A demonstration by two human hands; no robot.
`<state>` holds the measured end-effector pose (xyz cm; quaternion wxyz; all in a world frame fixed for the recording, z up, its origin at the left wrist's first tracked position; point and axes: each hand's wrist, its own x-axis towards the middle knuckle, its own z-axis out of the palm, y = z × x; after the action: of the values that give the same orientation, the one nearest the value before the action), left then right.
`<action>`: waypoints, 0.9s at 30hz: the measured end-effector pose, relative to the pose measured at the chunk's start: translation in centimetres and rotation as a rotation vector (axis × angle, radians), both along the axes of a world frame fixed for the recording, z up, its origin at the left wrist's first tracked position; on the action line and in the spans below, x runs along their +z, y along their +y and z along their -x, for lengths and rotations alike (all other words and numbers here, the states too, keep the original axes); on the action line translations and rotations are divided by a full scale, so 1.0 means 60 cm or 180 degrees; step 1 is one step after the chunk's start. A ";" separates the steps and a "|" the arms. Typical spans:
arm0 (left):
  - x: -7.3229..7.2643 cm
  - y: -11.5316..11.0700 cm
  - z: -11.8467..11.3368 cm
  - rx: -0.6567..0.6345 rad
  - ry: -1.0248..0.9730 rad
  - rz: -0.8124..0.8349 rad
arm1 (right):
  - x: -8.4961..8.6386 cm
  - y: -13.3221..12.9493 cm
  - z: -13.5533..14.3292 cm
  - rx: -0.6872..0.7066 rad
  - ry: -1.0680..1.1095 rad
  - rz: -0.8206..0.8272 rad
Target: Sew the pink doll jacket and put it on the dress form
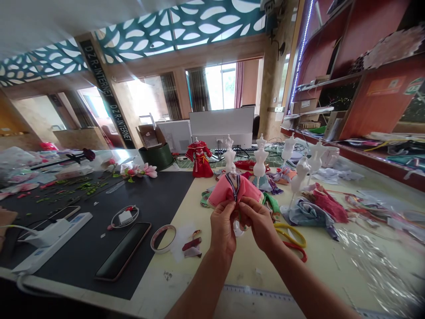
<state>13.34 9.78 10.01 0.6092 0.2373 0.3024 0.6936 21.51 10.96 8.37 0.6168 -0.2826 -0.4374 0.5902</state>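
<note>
A small pink doll garment [219, 191] with a dark patterned collar band hangs on a white mini mannequin in front of me. My left hand [224, 226] pinches the lower end of the collar band at the front. Close beside it, my right hand [257, 218] pinches the garment's front edge, fingers pressed together. Most of this mannequin is hidden by the cloth and my hands. Yellow-handled scissors [290, 235] with a red loop lie right of my right wrist. Behind stand a red dressed mannequin [199, 159] and several bare white mannequins [260, 156].
A roll of tape [163, 239], a phone [123, 251] and a power strip [53, 243] lie to the left. Artificial flowers [146, 172] and a green bin [156, 155] are farther back. Fabric pieces [310, 212] and clear plastic [368, 266] lie right. Another person's hand [6, 219] shows far left.
</note>
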 end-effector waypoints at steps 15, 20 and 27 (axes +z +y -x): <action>-0.006 -0.004 0.006 -0.0070 -0.0259 -0.0034 | -0.001 0.010 0.014 -0.0006 0.0364 0.0185; -0.007 -0.004 0.012 -0.0163 -0.0278 -0.0025 | -0.002 0.008 0.012 0.0035 0.0349 0.0150; -0.010 0.001 0.012 -0.0140 -0.0246 0.0085 | -0.001 0.013 0.012 0.0134 0.0290 0.0130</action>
<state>12.62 9.82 9.42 0.6386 0.2088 0.2826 0.6846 20.79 11.75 8.33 0.6176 -0.2587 -0.4026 0.6241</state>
